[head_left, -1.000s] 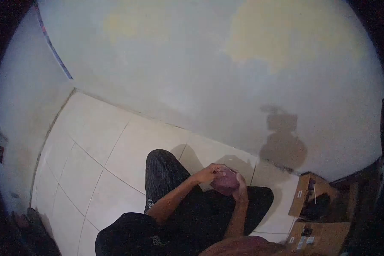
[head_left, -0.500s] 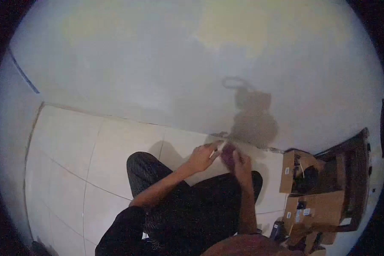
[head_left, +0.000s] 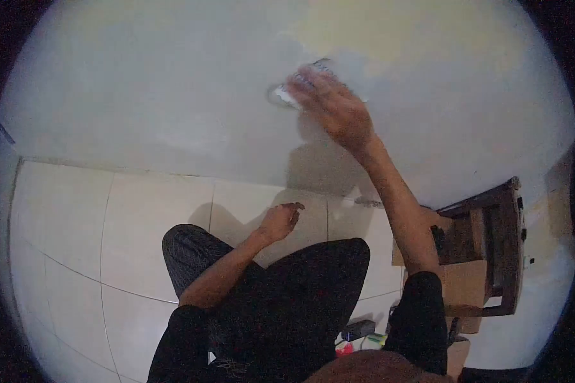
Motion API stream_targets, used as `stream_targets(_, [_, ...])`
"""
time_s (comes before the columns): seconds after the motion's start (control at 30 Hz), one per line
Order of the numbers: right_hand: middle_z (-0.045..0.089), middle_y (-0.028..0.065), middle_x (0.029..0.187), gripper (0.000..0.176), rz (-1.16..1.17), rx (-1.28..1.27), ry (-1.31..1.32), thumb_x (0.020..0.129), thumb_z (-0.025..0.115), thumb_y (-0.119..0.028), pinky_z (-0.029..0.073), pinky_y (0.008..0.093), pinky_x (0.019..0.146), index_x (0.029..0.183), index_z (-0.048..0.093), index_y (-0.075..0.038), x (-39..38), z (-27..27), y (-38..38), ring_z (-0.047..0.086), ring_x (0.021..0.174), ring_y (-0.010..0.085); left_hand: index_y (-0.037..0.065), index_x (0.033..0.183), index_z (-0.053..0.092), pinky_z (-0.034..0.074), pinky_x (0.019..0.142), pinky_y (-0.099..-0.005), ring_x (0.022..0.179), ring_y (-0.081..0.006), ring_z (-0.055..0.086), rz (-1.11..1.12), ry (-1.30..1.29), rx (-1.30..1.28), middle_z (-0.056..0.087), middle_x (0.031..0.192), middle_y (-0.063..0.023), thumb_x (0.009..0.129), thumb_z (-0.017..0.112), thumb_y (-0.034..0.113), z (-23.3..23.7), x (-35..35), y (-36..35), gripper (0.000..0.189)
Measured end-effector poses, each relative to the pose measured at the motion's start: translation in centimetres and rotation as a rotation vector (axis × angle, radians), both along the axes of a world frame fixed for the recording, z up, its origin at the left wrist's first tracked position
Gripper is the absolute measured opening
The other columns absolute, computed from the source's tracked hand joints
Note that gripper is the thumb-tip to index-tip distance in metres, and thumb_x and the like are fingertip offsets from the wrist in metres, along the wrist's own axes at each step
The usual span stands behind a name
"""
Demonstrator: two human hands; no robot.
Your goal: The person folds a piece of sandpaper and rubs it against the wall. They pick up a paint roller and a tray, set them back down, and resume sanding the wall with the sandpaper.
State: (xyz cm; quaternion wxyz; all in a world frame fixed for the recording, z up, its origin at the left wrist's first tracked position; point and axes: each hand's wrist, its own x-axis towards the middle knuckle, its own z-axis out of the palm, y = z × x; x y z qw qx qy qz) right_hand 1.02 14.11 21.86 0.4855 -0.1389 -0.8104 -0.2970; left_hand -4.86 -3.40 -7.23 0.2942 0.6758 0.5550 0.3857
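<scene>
My right hand (head_left: 332,108) is raised to the wall, its fingers spread over a pale sheet of sandpaper (head_left: 284,96) with dark print on its back. Part of the sheet shows beyond the fingertips, and the hand covers the rest. The fingers are slightly blurred. Lower down, my left hand (head_left: 280,221) hangs above the tiled floor, just beyond my knees. Its fingers are loosely curled with a gap to the thumb, and nothing shows in them.
The painted wall (head_left: 191,83) has yellowish patches near the top and meets a tiled floor (head_left: 153,204). At the right stand a dark wooden frame (head_left: 508,255) and cardboard boxes (head_left: 463,284). A small black object (head_left: 358,330) lies on the floor beside my leg.
Both hands were together low down, handling the dark reddish sheet. My right hand has gone up to the wall with it; my left hand has let go and stays low.
</scene>
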Motion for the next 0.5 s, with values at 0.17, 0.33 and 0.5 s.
stream_targets(0.17, [0.059, 0.0124, 0.129, 0.034, 0.181, -0.206, -0.025, 0.092, 0.050, -0.007, 0.036, 0.0425, 0.108, 0.125, 0.059, -0.008, -2.9, -1.6, -2.7, 0.051, 0.124, 0.0314, 0.007, 0.109, 0.059, 0.052, 0.071, -0.0428, 0.080, -0.0337, 0.065, 0.102, -0.012, 0.074, 0.066, 0.098, -0.0149, 0.087, 0.055, 0.008, 0.2, -0.7, 0.0, 0.022])
stream_targets(0.33, [0.055, 0.0106, 0.133, 0.033, -0.004, -0.024, 0.062, 0.093, 0.052, -0.008, 0.038, 0.0406, 0.108, 0.125, 0.058, -0.006, -2.1, -0.5, -1.5, 0.050, 0.125, 0.0287, 0.010, 0.111, 0.058, 0.052, 0.073, -0.0464, 0.085, -0.0366, 0.064, 0.120, -0.006, 0.091, 0.066, 0.098, -0.0163, 0.090, 0.053, 0.013, -0.5, -0.3, 0.1, 0.022])
stream_targets(0.5, [0.057, 0.0124, 0.130, 0.030, 0.227, -0.314, -0.510, 0.092, 0.054, -0.011, 0.040, 0.0427, 0.105, 0.119, 0.062, -0.004, -2.8, -3.0, -3.2, 0.054, 0.121, 0.0281, 0.005, 0.112, 0.057, 0.050, 0.077, -0.0485, 0.090, -0.0391, 0.062, 0.081, 0.025, 0.009, 0.064, 0.097, -0.0197, 0.085, 0.053, 0.009, 0.2, -0.3, 0.0, 0.027])
